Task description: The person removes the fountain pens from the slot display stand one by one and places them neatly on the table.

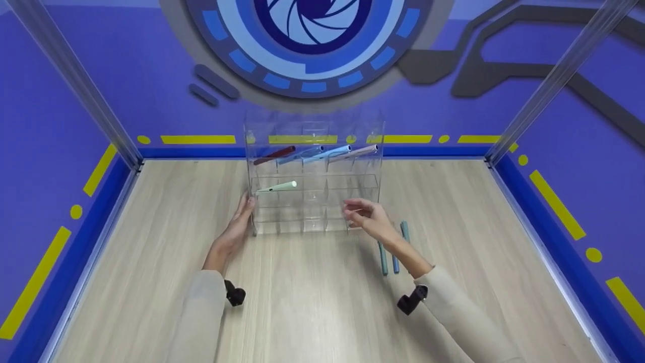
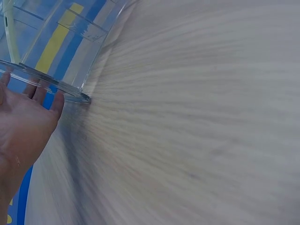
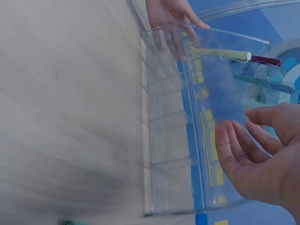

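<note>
A clear acrylic pen rack [image 1: 315, 226] with tiers of compartments stands on the table. In its upper tier, from left to right, lean a dark red pen [image 1: 274, 155], a blue pen [image 1: 301, 155], a light blue pen [image 1: 327, 154] and a pinkish pen [image 1: 354, 153]. A pale green pen [image 1: 277, 187] sits in the leftmost compartment one tier down. My left hand [image 1: 237, 227] rests against the rack's left side, its fingers [image 2: 56, 104] extended along the panel. In front of the rack's lower right part hovers my right hand [image 1: 370, 219], fingers loosely bent and nothing between them.
Beside my right forearm lie a green pen [image 1: 384, 259], a blue pen [image 1: 395, 265] and a teal pen [image 1: 405, 231] on the wooden table [image 1: 302, 302]. Purple-blue panels [image 1: 443, 116] enclose the table at the back and both sides, with metal posts [image 1: 554, 80] at the corners.
</note>
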A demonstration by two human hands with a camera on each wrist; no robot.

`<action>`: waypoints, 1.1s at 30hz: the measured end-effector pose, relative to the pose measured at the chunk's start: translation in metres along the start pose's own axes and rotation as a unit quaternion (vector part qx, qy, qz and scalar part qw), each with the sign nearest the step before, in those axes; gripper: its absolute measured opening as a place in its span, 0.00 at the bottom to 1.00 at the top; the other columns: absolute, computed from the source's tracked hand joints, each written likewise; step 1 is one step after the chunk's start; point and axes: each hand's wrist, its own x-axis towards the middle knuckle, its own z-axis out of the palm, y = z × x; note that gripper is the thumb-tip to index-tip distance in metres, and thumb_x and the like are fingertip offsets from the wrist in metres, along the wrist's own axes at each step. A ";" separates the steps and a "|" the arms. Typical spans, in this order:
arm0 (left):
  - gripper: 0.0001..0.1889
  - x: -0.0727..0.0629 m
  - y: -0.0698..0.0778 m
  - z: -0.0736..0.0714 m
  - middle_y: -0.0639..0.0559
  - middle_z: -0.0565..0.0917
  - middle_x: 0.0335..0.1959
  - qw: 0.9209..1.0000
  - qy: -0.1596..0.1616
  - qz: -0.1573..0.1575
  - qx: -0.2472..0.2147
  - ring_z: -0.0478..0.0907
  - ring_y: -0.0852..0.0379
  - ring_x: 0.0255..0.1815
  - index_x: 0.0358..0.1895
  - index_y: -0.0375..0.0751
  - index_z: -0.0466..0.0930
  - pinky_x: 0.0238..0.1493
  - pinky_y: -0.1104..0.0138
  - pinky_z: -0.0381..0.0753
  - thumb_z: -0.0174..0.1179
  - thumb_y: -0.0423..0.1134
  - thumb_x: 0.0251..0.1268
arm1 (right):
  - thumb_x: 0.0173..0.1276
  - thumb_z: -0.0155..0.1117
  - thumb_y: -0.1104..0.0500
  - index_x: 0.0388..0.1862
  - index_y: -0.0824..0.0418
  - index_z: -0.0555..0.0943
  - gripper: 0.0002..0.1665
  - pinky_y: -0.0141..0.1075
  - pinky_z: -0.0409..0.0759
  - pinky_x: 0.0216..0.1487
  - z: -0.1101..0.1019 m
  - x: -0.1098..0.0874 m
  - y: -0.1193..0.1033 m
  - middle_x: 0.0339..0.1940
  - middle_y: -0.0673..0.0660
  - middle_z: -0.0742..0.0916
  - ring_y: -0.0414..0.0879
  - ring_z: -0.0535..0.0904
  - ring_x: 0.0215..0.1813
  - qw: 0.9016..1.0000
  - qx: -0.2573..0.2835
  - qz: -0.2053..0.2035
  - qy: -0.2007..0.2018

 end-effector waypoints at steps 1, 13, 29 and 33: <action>0.43 0.000 0.000 0.000 0.55 0.26 0.85 1.000 0.002 0.001 0.001 0.19 0.51 0.85 0.83 0.62 0.23 0.84 0.45 0.25 0.35 0.71 0.78 | 0.77 0.58 0.67 0.67 0.74 0.75 0.22 0.35 0.88 0.50 0.003 0.003 -0.002 0.58 0.73 0.84 0.57 0.86 0.53 1.000 0.000 -0.004 -0.001; 0.42 0.001 0.001 -0.001 0.51 0.25 0.85 1.000 0.003 0.018 0.010 0.19 0.48 0.85 0.83 0.57 0.24 0.83 0.44 0.23 0.33 0.68 0.80 | 0.76 0.60 0.68 0.67 0.70 0.77 0.22 0.33 0.87 0.52 0.048 0.046 -0.017 0.61 0.69 0.84 0.57 0.84 0.56 0.996 0.057 -0.063 -0.005; 0.42 0.000 -0.002 0.000 0.49 0.29 0.86 1.000 0.006 0.009 0.000 0.21 0.48 0.86 0.84 0.57 0.26 0.84 0.44 0.25 0.34 0.68 0.80 | 0.76 0.52 0.76 0.69 0.75 0.73 0.24 0.37 0.83 0.63 0.097 0.094 -0.024 0.68 0.71 0.80 0.55 0.80 0.66 0.989 0.139 -0.055 0.004; 0.42 0.000 -0.001 0.000 0.49 0.28 0.86 1.000 0.011 0.011 0.007 0.21 0.47 0.86 0.84 0.57 0.26 0.83 0.43 0.25 0.34 0.68 0.80 | 0.77 0.48 0.77 0.72 0.74 0.71 0.26 0.40 0.83 0.64 0.106 0.100 -0.025 0.71 0.72 0.77 0.63 0.76 0.72 0.988 0.147 -0.049 -0.021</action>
